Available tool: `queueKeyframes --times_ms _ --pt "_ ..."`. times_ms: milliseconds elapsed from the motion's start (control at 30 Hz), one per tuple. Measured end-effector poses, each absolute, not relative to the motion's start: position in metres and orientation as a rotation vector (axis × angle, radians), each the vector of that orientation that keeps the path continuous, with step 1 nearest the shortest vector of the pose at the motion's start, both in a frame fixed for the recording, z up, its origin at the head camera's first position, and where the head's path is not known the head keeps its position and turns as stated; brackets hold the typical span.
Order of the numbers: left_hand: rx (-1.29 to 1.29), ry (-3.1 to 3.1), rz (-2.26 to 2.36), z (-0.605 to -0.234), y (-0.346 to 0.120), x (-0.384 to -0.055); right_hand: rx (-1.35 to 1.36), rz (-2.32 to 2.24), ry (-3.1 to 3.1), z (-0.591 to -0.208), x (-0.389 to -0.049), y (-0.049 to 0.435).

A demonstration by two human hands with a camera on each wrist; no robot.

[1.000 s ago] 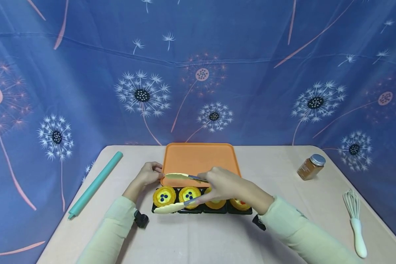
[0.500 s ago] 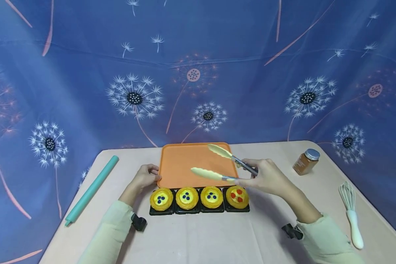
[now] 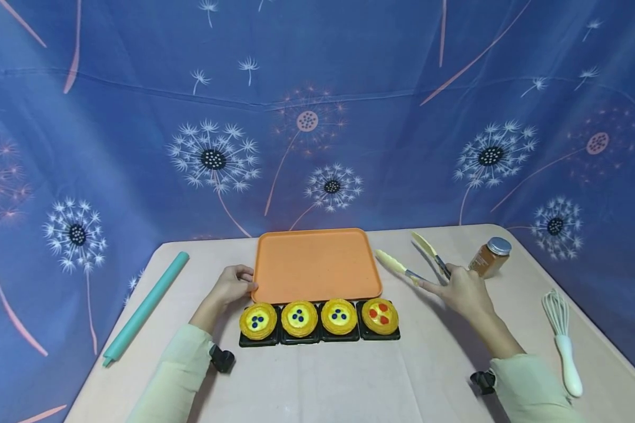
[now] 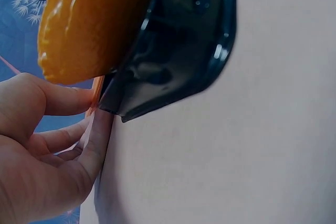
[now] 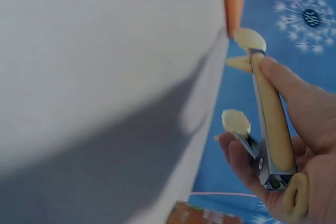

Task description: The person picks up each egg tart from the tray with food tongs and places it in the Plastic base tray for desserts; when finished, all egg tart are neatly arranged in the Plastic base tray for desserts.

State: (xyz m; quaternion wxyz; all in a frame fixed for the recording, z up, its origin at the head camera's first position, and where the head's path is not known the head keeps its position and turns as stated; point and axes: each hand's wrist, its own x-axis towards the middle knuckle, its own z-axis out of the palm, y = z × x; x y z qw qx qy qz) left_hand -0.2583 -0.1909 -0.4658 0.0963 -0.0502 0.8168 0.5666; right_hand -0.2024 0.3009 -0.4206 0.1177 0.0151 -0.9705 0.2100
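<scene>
My right hand (image 3: 468,291) grips a pair of tongs (image 3: 390,261) with pale yellow tips, right of the orange tray (image 3: 317,264). The tongs' arms are spread, with nothing between them; the right wrist view shows the thumb along one pale handle (image 5: 275,114). At the tray's left edge, my left hand (image 3: 230,285) pinches the rim between thumb and fingers. In front of the tray, egg tarts sit in a row of black plastic holders (image 3: 259,342): three blue-dotted tarts (image 3: 298,319), then a red-dotted tart (image 3: 380,316) at the right end. One holder looms close in the left wrist view.
A teal rolling pin (image 3: 147,308) lies along the left side of the table (image 3: 338,388). Just beyond my right hand stands a brown jar (image 3: 489,258) with a silver lid. A white-handled whisk (image 3: 563,346) is near the right edge. A blue dandelion-patterned cloth (image 3: 275,70) hangs behind.
My right hand has carried the tongs from above the tarts, across the tray, to the right side near the jar. The tarts are uncovered now. My left hand stays at the tray's edge.
</scene>
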Motion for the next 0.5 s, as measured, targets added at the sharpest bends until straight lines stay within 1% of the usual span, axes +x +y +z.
queueKeyframes --times_ms 200,367,500 --pt "-0.15 2.432 1.662 -0.464 -0.191 -0.258 -0.057 0.64 -2.877 -0.438 -0.203 0.298" --pt "-0.141 2.428 1.669 -0.465 -0.191 -0.257 -0.199 0.524 -2.983 -0.439 -0.197 0.292" --pt "-0.141 2.433 1.671 -0.467 -0.192 -0.257 -0.219 0.435 -3.027 -0.44 -0.191 0.289"
